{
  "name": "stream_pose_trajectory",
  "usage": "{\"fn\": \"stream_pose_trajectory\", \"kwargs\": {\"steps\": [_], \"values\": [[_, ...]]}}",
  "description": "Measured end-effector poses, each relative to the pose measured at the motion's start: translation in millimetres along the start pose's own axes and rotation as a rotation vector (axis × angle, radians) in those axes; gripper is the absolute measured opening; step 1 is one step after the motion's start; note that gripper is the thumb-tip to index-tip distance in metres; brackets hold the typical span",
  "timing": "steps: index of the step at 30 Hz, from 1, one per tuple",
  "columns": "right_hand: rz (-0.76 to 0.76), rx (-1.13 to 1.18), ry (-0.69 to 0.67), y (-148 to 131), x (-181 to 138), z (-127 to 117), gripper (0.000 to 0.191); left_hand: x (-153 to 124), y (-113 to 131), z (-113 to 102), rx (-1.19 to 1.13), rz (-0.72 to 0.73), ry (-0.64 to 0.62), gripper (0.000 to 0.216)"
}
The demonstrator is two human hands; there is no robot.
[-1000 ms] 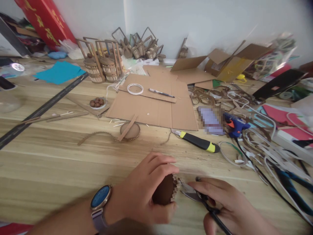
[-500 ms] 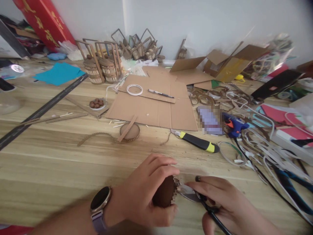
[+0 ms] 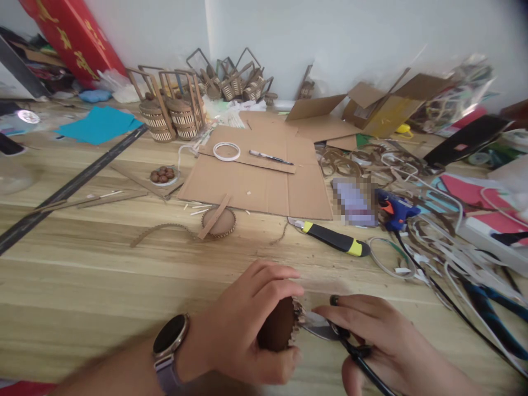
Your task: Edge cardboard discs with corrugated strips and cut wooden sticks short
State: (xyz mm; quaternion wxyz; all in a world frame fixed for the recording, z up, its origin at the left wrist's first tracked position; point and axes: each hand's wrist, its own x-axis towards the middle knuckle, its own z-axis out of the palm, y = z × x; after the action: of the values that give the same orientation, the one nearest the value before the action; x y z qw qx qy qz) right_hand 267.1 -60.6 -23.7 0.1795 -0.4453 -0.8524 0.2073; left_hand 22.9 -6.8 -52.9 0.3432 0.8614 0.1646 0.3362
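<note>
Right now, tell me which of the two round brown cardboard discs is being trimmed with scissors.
The round brown cardboard disc gripped in the left hand, with the right hand's black-handled scissors at its jagged edge. The other disc lies untouched on the wooden table.

Your left hand (image 3: 247,324) is closed around the cardboard disc (image 3: 277,331), with your right hand (image 3: 383,344) just right of it working the scissors (image 3: 330,330), blades touching the disc's edge, I think. Behind them the utility knife (image 3: 332,238) lies on the table (image 3: 82,275); the flat cardboard sheet (image 3: 256,184) sits farther back, the glue gun (image 3: 396,212) right of it.
</note>
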Motion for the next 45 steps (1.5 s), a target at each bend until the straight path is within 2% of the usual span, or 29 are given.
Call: {"fn": "stream_pose_trajectory", "kwargs": {"steps": [12, 18, 26, 31, 36, 45], "values": [[-0.026, -0.020, -0.028, -1.3, 0.6, -3.0, 0.047, 0.4, -1.4, 0.3, -0.015, 0.023, 0.023, 0.061], [0.015, 0.007, -0.080, -2.3, 0.1, -4.8, 0.041, -0.3, 0.7, 0.1, -0.006, 0.008, 0.018, 0.059], [0.104, 0.146, -0.136, -4.5, 0.1, -5.4, 0.045, 0.6, -1.2, -0.1, -0.011, 0.030, 0.019, 0.060], [0.118, 0.223, -0.119, -1.6, -3.8, -4.8, 0.043, -0.2, -2.1, 1.5, -0.007, 0.044, 0.018, 0.060], [0.155, 0.212, -0.162, -1.5, -5.2, -6.1, 0.042, -0.5, -3.3, 2.7, -0.015, 0.044, 0.024, 0.060], [0.115, 0.220, -0.126, -0.7, -4.4, -3.2, 0.041, 0.6, -1.6, 1.9, -0.016, 0.036, 0.020, 0.061]]}}
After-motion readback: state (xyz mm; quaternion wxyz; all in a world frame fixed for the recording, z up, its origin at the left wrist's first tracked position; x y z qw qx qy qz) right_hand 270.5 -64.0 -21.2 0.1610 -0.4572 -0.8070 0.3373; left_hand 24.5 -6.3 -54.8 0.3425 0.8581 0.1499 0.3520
